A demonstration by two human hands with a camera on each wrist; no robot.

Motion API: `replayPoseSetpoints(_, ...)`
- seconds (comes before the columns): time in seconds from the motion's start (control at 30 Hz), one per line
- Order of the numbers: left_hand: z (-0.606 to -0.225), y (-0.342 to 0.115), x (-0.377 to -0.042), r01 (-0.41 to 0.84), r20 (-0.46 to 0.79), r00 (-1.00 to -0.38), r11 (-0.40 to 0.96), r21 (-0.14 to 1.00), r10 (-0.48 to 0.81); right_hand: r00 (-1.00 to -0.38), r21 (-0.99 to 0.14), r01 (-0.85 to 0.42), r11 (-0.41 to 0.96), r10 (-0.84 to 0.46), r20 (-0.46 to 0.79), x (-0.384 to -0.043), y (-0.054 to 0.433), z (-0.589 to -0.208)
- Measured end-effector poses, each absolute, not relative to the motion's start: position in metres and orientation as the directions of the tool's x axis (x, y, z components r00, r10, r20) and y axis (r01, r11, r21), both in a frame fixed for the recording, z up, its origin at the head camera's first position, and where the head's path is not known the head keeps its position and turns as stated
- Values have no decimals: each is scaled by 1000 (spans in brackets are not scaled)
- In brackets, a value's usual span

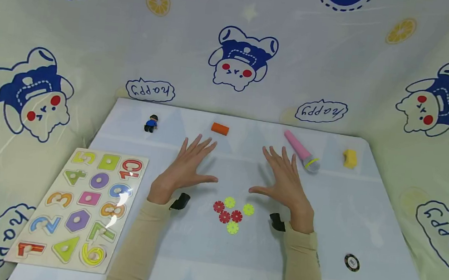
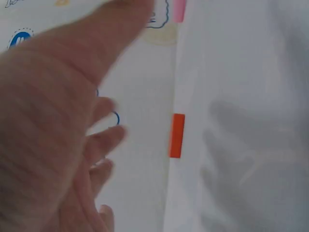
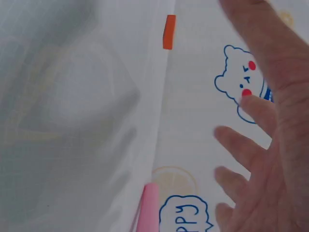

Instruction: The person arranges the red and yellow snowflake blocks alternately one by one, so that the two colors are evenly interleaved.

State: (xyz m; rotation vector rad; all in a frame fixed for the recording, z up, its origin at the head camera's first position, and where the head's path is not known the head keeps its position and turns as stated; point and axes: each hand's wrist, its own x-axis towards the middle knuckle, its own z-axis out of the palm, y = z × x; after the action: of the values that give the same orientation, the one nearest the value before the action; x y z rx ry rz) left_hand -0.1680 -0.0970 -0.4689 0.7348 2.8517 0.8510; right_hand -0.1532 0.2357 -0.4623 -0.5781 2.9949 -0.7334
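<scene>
My left hand (image 1: 186,167) hovers over the table with straight, spread fingers, holding nothing. Mirroring it, my right hand (image 1: 284,179) has its fingers fanned out and its thumb pointing inward, also holding nothing. Just nearer than the hands, between the wrists, lies a small cluster of red flower-shaped discs (image 1: 224,217) and yellow-green discs (image 1: 232,228). Beyond the left fingertips is an orange block (image 1: 220,129), seen in the left wrist view as an orange bar (image 2: 177,136). A pink toy microphone (image 1: 301,151) with a grey head lies past the right fingers.
A number-and-shape puzzle board (image 1: 51,199) lies on the left. A toy figure in blue (image 1: 151,123) stands at the back left, a yellow block (image 1: 350,158) lies at the back right, and a black-and-white round chip (image 1: 352,262) lies front right. Patterned sheeting (image 1: 192,59) surrounds the table.
</scene>
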Motion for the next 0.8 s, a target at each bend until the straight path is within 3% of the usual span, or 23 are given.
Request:
replayPoseSetpoints(0.2,-477,-92,-127,479,-27,-817,703,526,577,-908,-534,-295,792,-407,-101,-129,238,-468)
replayPoseSetpoints(0.33,-488,-85,-104,498,-64,-785,689,527,617,-879,-528,-313,789,-452,-154,-109,236,-469)
replayPoseSetpoints(0.53,-496,-79,-94,594,38,-753,654,469,656,-850,-449,-388,805,-501,-163,-92,231,-467)
replayPoseSetpoints(0.8,-495,-75,-102,654,115,-730,638,407,674,-811,-362,-527,769,-582,-58,-88,226,-472)
